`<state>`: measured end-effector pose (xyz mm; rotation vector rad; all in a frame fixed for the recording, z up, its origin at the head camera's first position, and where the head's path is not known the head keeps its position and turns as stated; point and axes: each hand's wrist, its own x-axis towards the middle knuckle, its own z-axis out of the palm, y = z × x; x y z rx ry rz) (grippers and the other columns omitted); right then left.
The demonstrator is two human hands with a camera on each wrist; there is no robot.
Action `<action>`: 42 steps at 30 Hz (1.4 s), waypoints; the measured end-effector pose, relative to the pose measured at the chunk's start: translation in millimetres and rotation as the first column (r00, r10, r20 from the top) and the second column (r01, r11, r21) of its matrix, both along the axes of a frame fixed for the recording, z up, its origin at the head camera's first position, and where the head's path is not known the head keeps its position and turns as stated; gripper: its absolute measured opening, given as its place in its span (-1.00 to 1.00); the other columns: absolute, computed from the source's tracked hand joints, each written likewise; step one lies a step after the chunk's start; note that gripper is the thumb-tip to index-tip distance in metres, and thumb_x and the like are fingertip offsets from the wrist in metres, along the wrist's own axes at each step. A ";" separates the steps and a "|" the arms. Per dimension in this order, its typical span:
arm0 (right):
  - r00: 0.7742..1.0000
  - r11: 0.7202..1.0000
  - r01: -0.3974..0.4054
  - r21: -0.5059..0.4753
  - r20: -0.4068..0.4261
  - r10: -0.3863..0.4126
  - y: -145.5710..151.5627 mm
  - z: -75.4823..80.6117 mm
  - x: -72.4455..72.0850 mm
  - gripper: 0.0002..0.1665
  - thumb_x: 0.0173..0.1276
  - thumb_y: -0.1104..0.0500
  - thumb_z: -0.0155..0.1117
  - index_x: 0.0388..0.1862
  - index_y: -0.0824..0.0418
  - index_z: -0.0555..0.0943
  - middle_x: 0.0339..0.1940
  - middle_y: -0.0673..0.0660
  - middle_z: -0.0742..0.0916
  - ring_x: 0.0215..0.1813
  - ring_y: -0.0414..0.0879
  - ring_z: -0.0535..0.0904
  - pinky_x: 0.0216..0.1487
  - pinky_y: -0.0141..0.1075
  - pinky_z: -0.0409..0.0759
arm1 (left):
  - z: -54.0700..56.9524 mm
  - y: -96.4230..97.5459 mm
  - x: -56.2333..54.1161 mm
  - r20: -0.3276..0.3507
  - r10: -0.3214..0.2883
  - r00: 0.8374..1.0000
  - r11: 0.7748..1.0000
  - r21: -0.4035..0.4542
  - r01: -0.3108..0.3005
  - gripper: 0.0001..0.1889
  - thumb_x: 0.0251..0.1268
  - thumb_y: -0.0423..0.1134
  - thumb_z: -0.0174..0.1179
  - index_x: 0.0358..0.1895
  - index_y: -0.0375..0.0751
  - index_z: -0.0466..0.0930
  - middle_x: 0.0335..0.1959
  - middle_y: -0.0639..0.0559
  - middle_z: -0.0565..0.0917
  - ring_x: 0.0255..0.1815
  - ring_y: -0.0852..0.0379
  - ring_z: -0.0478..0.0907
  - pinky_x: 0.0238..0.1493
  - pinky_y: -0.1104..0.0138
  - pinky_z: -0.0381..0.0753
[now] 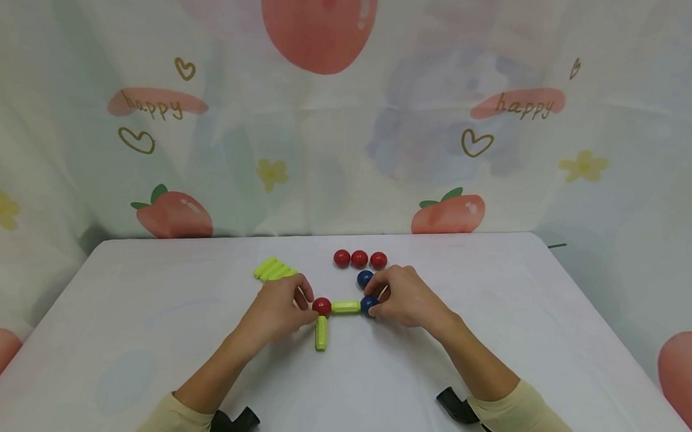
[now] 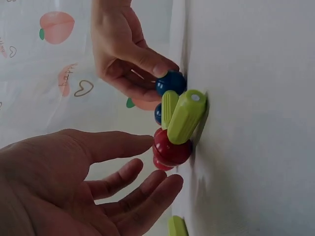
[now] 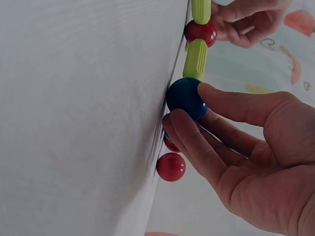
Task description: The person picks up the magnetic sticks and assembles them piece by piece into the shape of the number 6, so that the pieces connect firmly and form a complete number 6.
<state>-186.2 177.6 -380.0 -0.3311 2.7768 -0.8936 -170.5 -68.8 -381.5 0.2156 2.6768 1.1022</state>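
A red ball (image 1: 322, 306) joins two yellow-green magnetic rods: one rod (image 1: 321, 334) points toward me, the other rod (image 1: 346, 307) runs right to a blue ball (image 1: 369, 305). My right hand (image 1: 407, 298) pinches that blue ball between thumb and fingers, as the right wrist view shows on the ball (image 3: 186, 98). Beside the red ball is my left hand (image 1: 282, 305). In the left wrist view its thumb tip comes up to the red ball (image 2: 172, 148), and its other fingers are loosely spread below. A second blue ball (image 1: 365, 279) lies just behind the right fingers.
Three red balls (image 1: 359, 259) sit in a row farther back on the white table (image 1: 171, 298). Several yellow-green rods (image 1: 275, 269) lie side by side behind the left hand. Black curved pieces (image 1: 234, 427) show by both sleeves. A printed cloth hangs behind the table.
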 end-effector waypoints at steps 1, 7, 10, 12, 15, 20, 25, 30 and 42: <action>1.000 1.000 0.001 0.000 0.001 -0.001 -0.1 0.0 0.1 -0.74 0.18 0.29 0.60 -0.14 0.16 0.80 -0.27 0.03 0.79 -0.23 -0.14 0.67 -0.18 -0.28 0.73 | 1.1 -0.9 -3.3 -0.016 -0.022 1.000 1.000 -0.016 0.022 -0.77 0.19 -0.30 0.49 -0.18 -0.12 0.60 -0.34 0.03 0.65 -0.39 0.10 0.57 -0.40 0.32 0.58; 1.000 1.000 0.010 0.000 0.010 -0.010 -1.6 -0.6 0.8 -0.74 0.17 0.29 0.61 -0.14 0.15 0.80 -0.27 0.03 0.79 -0.23 -0.13 0.67 -0.18 -0.28 0.74 | 2.5 -3.9 -23.5 -0.036 -0.210 0.977 0.976 -0.062 0.208 -0.69 0.17 -0.34 0.51 -0.03 -0.08 0.70 -0.18 0.03 0.70 -0.18 0.11 0.60 -0.21 0.31 0.66; 1.000 1.000 0.011 -0.004 0.015 -0.011 -3.0 -0.2 1.1 -0.73 0.17 0.29 0.61 -0.13 0.15 0.80 -0.26 0.04 0.79 -0.22 -0.12 0.67 -0.17 -0.27 0.75 | -0.8 -7.9 -30.3 -0.043 -0.317 0.947 0.947 -0.075 0.314 -0.66 0.17 -0.33 0.51 0.03 -0.09 0.74 -0.15 0.07 0.72 -0.13 0.09 0.60 -0.14 0.33 0.66; 1.000 1.000 0.009 -0.005 0.013 -0.009 -3.7 0.5 0.8 -0.73 0.17 0.29 0.61 -0.13 0.15 0.80 -0.26 0.04 0.79 -0.22 -0.11 0.68 -0.17 -0.27 0.75 | -3.2 -11.3 -33.0 -0.056 -0.364 0.930 0.930 -0.078 0.360 -0.66 0.18 -0.33 0.51 0.05 -0.09 0.75 -0.16 0.11 0.73 -0.11 0.08 0.60 -0.12 0.34 0.64; 1.000 1.000 0.006 -0.001 0.007 -0.006 -3.9 1.8 -0.4 -0.73 0.17 0.28 0.61 -0.14 0.14 0.80 -0.27 0.03 0.79 -0.22 -0.12 0.68 -0.18 -0.28 0.74 | -4.2 -14.7 -34.3 -0.076 -0.392 0.917 0.919 -0.080 0.386 -0.67 0.20 -0.32 0.50 0.05 -0.10 0.77 -0.17 0.14 0.74 -0.12 0.08 0.61 -0.13 0.35 0.63; 1.000 1.000 0.003 0.003 0.004 -0.003 -2.9 2.3 -1.9 -0.74 0.18 0.27 0.61 -0.14 0.13 0.80 -0.27 0.02 0.80 -0.23 -0.13 0.68 -0.18 -0.28 0.74 | -4.9 -15.4 -37.0 -0.096 -0.391 0.915 0.919 -0.094 0.383 -0.70 0.22 -0.29 0.50 0.03 -0.07 0.80 -0.23 0.18 0.75 -0.20 0.15 0.60 -0.17 0.36 0.62; 1.000 1.000 -0.002 0.003 0.002 0.002 -1.5 2.6 -2.4 -0.73 0.17 0.27 0.61 -0.13 0.14 0.80 -0.27 0.03 0.79 -0.22 -0.12 0.69 -0.18 -0.27 0.74 | -4.8 -13.9 -38.0 -0.097 -0.387 0.917 0.920 -0.100 0.378 -0.71 0.22 -0.29 0.50 0.02 -0.06 0.81 -0.28 0.21 0.74 -0.26 0.21 0.57 -0.21 0.38 0.60; 1.000 1.000 -0.005 0.004 -0.002 0.005 -0.5 1.8 -2.6 -0.73 0.18 0.27 0.61 -0.13 0.13 0.80 -0.26 0.03 0.79 -0.22 -0.13 0.69 -0.18 -0.27 0.74 | -4.7 -12.9 -38.1 -0.093 -0.377 0.922 0.924 -0.105 0.367 -0.71 0.21 -0.29 0.50 0.02 -0.05 0.81 -0.29 0.21 0.74 -0.24 0.20 0.56 -0.20 0.36 0.59; 0.998 0.999 -0.038 0.035 -0.043 0.039 6.7 9.4 -1.5 -0.72 0.27 0.19 0.56 -0.04 0.15 0.77 -0.20 0.02 0.77 -0.17 -0.10 0.65 -0.19 -0.30 0.69 | -11.7 -10.3 -40.1 -0.066 -0.349 0.935 0.935 -0.091 0.343 -0.71 0.20 -0.31 0.51 0.00 -0.02 0.83 -0.27 0.20 0.76 -0.19 0.20 0.57 -0.15 0.34 0.59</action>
